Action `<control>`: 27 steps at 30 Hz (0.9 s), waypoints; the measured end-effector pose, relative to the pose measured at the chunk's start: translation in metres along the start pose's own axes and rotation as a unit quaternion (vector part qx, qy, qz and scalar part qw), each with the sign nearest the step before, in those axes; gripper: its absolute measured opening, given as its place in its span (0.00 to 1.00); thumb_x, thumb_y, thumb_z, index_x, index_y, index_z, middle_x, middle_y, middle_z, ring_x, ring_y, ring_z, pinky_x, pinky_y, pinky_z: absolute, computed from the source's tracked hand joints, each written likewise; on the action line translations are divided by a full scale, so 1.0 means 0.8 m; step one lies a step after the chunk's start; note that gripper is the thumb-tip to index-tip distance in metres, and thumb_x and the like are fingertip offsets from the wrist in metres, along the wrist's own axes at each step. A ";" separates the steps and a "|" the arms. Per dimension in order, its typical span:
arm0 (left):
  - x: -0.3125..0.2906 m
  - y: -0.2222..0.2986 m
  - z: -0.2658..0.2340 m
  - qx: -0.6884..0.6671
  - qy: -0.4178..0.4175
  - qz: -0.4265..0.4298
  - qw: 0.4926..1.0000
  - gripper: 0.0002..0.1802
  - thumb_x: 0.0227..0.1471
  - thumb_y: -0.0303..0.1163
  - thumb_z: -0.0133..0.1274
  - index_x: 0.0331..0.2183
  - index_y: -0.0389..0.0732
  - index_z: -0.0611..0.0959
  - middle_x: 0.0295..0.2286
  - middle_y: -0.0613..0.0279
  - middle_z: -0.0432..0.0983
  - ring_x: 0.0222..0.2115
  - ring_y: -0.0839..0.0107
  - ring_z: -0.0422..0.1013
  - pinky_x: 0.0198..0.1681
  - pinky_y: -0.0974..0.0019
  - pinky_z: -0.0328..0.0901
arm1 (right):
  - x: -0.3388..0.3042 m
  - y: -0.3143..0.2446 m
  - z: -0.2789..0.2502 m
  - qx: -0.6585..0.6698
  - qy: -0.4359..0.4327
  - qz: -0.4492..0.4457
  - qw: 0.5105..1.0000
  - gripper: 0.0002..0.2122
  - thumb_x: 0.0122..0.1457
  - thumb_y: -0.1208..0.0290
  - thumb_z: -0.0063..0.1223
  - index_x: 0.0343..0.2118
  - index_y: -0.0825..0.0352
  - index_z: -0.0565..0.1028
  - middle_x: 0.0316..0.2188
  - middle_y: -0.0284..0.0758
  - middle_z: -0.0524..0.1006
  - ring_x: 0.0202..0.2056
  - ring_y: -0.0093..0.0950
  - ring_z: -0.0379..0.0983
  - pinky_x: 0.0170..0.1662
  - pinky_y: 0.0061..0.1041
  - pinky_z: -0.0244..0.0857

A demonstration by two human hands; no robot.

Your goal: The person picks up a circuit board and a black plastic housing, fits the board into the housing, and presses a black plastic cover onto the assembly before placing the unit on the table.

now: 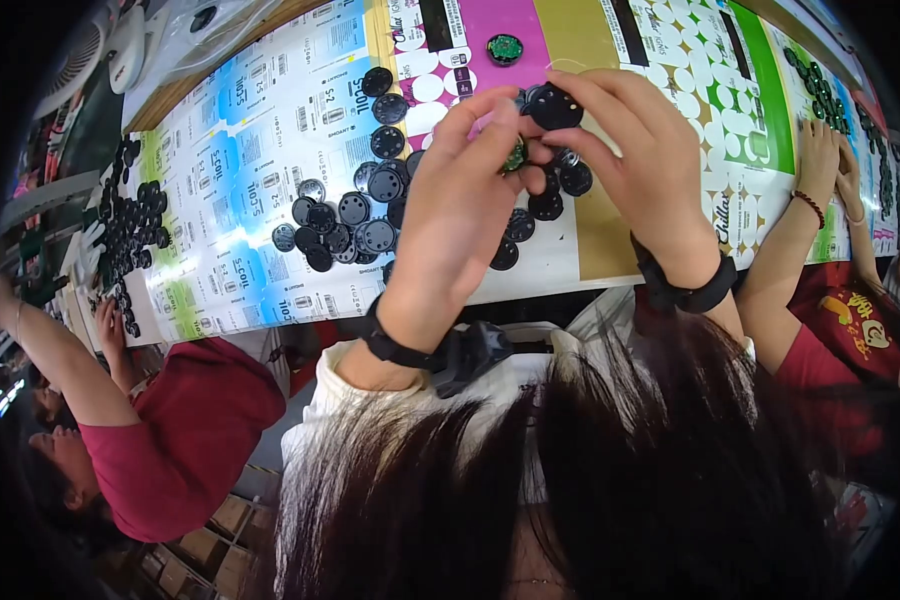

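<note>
Both my hands are raised over the table, close together. My right hand [645,150] pinches a round black plastic cap [553,108] between thumb and fingers. My left hand [460,190] is closed on a small round part with a green circuit board [515,154], mostly hidden by the fingers. Left of my left hand lies a loose pile of black discs with small holes [353,208]. More black discs [546,205] sit below and between my hands. Beyond them rests a round black case with a green circuit board [505,49].
Printed sheets [240,180] cover the long table. On the left, a person in a red shirt [185,430] sits by another heap of black parts [140,225]. Another person's hands [820,155] work at the right near more black parts [815,85]. A white fan [70,55] stands far left.
</note>
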State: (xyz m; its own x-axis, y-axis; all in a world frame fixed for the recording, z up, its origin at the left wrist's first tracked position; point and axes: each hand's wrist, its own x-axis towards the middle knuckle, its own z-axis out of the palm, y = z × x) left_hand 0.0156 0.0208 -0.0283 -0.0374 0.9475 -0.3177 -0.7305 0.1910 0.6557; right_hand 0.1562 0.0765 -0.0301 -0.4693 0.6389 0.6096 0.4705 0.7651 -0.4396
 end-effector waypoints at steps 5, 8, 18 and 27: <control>-0.009 0.016 0.005 -0.065 -0.092 -0.078 0.991 0.19 0.53 0.28 0.36 0.45 0.29 0.61 0.40 0.53 0.62 0.40 0.68 0.63 0.48 0.64 0.57 | 0.004 -0.009 -0.012 0.119 -0.023 0.043 0.992 0.18 0.34 0.77 0.57 0.34 0.70 0.72 0.32 0.37 0.70 0.34 0.31 0.67 0.35 0.23 0.62; -0.021 0.025 0.011 -0.028 -0.104 -0.093 0.990 0.21 0.51 0.28 0.37 0.46 0.27 0.59 0.44 0.50 0.59 0.45 0.63 0.59 0.51 0.58 0.52 | 0.004 -0.011 -0.017 0.155 -0.030 0.030 0.987 0.19 0.34 0.76 0.57 0.34 0.70 0.72 0.33 0.37 0.70 0.35 0.31 0.67 0.36 0.23 0.61; -0.022 0.029 -0.008 0.080 -0.180 -0.048 0.979 0.21 0.50 0.26 0.41 0.46 0.28 0.62 0.40 0.52 0.64 0.41 0.68 0.64 0.45 0.66 0.62 | 0.003 -0.022 -0.020 0.164 -0.009 -0.021 0.986 0.21 0.33 0.72 0.58 0.35 0.72 0.72 0.33 0.39 0.70 0.35 0.32 0.67 0.37 0.24 0.61; -0.015 0.021 -0.019 0.053 -0.197 -0.026 0.979 0.21 0.48 0.33 0.47 0.41 0.28 0.68 0.34 0.52 0.70 0.36 0.66 0.69 0.38 0.68 0.66 | 0.000 -0.028 -0.024 0.187 -0.026 -0.031 0.981 0.22 0.32 0.72 0.59 0.35 0.72 0.72 0.33 0.40 0.69 0.34 0.32 0.67 0.36 0.24 0.62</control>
State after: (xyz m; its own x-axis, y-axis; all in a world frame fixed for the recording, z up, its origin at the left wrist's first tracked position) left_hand -0.0065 0.0087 -0.0235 0.2786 0.9572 -0.0780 -0.6490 0.2475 0.7194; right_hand 0.1600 0.0576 -0.0073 -0.5298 0.5858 0.6134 0.1365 0.7726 -0.6200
